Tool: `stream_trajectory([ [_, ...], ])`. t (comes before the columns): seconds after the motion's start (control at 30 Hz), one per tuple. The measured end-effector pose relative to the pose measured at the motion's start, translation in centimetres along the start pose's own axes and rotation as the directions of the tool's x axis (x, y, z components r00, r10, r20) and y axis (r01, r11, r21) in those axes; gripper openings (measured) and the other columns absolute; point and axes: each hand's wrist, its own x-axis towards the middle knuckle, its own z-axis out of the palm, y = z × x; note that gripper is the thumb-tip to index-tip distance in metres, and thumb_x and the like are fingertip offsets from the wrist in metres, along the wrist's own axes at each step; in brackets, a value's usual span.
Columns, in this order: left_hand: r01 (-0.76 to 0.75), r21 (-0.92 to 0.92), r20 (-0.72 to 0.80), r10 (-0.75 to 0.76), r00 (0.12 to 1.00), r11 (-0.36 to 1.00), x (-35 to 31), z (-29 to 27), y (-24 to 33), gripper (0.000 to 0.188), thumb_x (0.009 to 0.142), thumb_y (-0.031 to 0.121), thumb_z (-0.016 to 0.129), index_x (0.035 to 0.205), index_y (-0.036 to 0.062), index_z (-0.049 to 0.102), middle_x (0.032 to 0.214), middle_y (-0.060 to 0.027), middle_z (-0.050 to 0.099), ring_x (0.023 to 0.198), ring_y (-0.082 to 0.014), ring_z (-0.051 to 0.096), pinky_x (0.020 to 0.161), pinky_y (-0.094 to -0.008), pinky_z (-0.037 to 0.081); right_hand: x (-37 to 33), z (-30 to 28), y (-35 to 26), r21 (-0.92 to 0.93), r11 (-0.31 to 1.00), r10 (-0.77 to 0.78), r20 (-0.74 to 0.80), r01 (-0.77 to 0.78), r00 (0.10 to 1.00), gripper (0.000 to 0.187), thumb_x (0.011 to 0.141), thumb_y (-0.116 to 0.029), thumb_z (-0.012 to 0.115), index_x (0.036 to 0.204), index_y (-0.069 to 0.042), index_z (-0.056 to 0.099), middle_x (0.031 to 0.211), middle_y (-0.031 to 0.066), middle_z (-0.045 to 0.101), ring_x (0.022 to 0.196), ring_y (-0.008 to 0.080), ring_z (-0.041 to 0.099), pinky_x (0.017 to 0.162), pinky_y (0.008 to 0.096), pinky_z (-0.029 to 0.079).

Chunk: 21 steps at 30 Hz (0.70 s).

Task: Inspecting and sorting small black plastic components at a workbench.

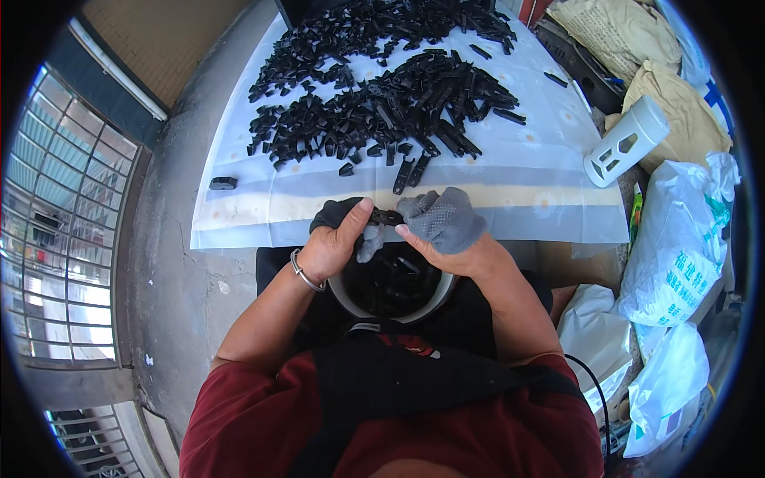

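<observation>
1. The left hand (335, 235) wears a dark fingerless glove and a metal bangle (304, 272) at the wrist; its thumb and fingers are closed, pinching one end of a small black part (387, 216).
2. The right hand (446, 227) wears a grey dotted glove with the fingertips bare; it is curled, gripping the other end of the same part.
3. The part is held between both hands, just above the near edge of the table (550, 215) and over a bucket (343, 296).
4. The bucket sits in the person's lap, directly under the hands, and holds more black parts.
5. On the table lies a pale plastic sheet (279, 207) with a large pile (382, 103) of the same black parts spread across its middle and far side.
6. One stray piece (222, 183) lies apart near the sheet's left edge.
7. A white cut-out bottle (625, 142) lies tilted at the table's right edge.
8. White sacks (677, 239) and tan bags (677, 111) are stacked to the right of the table.
9. A barred window (56, 215) shows at the left.
</observation>
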Motion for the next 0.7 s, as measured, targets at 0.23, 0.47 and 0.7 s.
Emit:
stream_trajectory([
  [0.23, -0.135, 0.172, 0.054, 0.128, 0.99, 0.976, 0.3, -0.2, 0.6, 0.045, 0.093, 0.036, 0.038, 0.073, 0.0005, 0.057, 0.054, -0.0006, 0.051, 0.047, -0.0074, 0.045, 0.044, -0.0224, 0.038, -0.2, -0.5, 0.1, -0.063, 0.995, -0.082, -0.101, 0.076, 0.991, 0.019, 0.079, -0.026, 0.058, 0.08, -0.008, 0.063, 0.078, 0.008, 0.061, 0.071, 0.027, 0.056, 0.063, 0.0365, 0.043],
  [0.47, -0.152, 0.285, 0.082, 0.134, 0.988, 0.946, 0.5, -0.5, 1.4, 0.043, 0.093, 0.033, 0.039, 0.07, 0.0005, 0.054, 0.051, 0.0003, 0.047, 0.046, -0.0077, 0.042, 0.044, -0.0237, 0.037, -0.5, -0.6, 0.0, -0.082, 0.995, -0.061, 0.0, 0.061, 0.998, 0.022, 0.077, -0.025, 0.061, 0.093, -0.01, 0.063, 0.084, 0.0063, 0.061, 0.076, 0.0259, 0.054, 0.068, 0.0355, 0.042],
  [0.7, -0.173, 0.346, 0.078, 0.156, 0.985, 0.922, 0.2, -0.2, 2.5, 0.04, 0.093, 0.03, 0.038, 0.07, -0.0005, 0.053, 0.053, -0.0046, 0.047, 0.047, -0.0135, 0.044, 0.046, -0.0279, 0.038, -0.7, -0.2, 0.0, -0.227, 0.965, -0.149, -0.048, 0.134, 0.988, 0.022, 0.076, -0.024, 0.063, 0.093, -0.01, 0.063, 0.083, 0.005, 0.061, 0.077, 0.0233, 0.055, 0.069, 0.034, 0.042],
])
